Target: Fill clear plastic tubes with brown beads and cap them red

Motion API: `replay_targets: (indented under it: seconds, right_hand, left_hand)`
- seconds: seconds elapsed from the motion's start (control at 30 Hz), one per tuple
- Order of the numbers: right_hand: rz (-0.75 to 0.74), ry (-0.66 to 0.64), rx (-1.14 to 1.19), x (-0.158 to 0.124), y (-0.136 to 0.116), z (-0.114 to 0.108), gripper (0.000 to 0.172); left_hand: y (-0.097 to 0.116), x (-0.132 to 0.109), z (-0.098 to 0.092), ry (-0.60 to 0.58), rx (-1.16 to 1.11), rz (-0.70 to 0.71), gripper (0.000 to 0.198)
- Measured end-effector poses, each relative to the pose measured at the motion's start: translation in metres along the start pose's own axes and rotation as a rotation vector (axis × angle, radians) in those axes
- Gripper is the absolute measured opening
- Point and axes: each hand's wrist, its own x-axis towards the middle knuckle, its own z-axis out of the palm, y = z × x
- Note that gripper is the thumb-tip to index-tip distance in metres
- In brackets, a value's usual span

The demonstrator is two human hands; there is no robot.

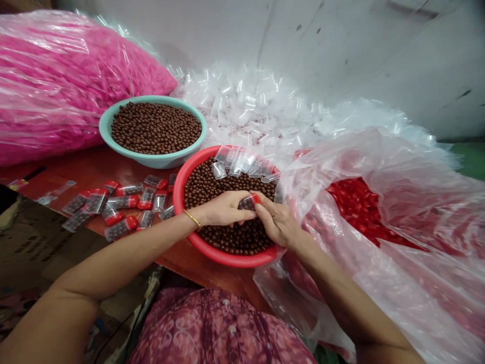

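Observation:
Over the red basin (185,232) of brown balls (235,240), my two hands meet around one small clear plastic container (246,203) with a red cap (256,198). My left hand (223,208) is closed round the clear body, where dark balls show through. At the capped end, my right hand (276,218) pinches with thumb and fingers on the red cap. Several uncapped clear containers (242,163) lie on the balls at the basin's far rim. To the left, several filled containers with red caps (123,202) are scattered on the red table.
Behind stands a light-blue basin (159,161) of brown balls. A large bag of pink pieces (68,86) fills the back left. Clear containers (250,106) are heaped along the wall. At right, an open plastic bag (409,177) holds red caps (356,207). The table's front edge (212,273) is near my body.

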Motion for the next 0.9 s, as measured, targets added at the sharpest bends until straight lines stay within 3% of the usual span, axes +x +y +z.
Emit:
replay_targets:
  seconds: [0.13, 0.23, 0.3, 0.43, 0.57, 0.73, 0.9]
  right_hand:
    - [-0.029, -0.046, -0.088, -0.005, -0.001, -0.005, 0.052]
    - [0.012, 0.006, -0.034, -0.002, -0.004, -0.010, 0.056]
    - [0.052, 0.096, 0.037, 0.005, -0.007, -0.011, 0.059]
    - [0.241, 0.270, 0.392, 0.027, -0.011, -0.001, 0.073]
    - [0.346, 0.201, 0.697, 0.043, -0.016, 0.019, 0.079]
    - [0.210, 0.065, 0.548, 0.045, -0.020, 0.021, 0.078]
    - [-0.008, 0.184, 0.208, 0.045, -0.024, 0.021, 0.072]
  left_hand:
    - [0.000, 0.000, 0.000, -0.059, 0.060, 0.106, 0.016]
    - [-0.003, 0.004, 0.002, 0.045, 0.115, 0.222, 0.023]
    - [-0.003, 0.007, 0.004, 0.131, 0.193, 0.209, 0.022]
    - [0.001, 0.007, 0.005, 0.113, 0.471, 0.074, 0.013]
    - [0.007, 0.003, 0.004, 0.018, 0.562, 0.061, 0.013]
    - [0.006, 0.002, 0.005, 0.023, 0.654, 0.093, 0.014]
    - [0.001, -0.002, 0.003, 0.099, 0.849, 0.071, 0.020]
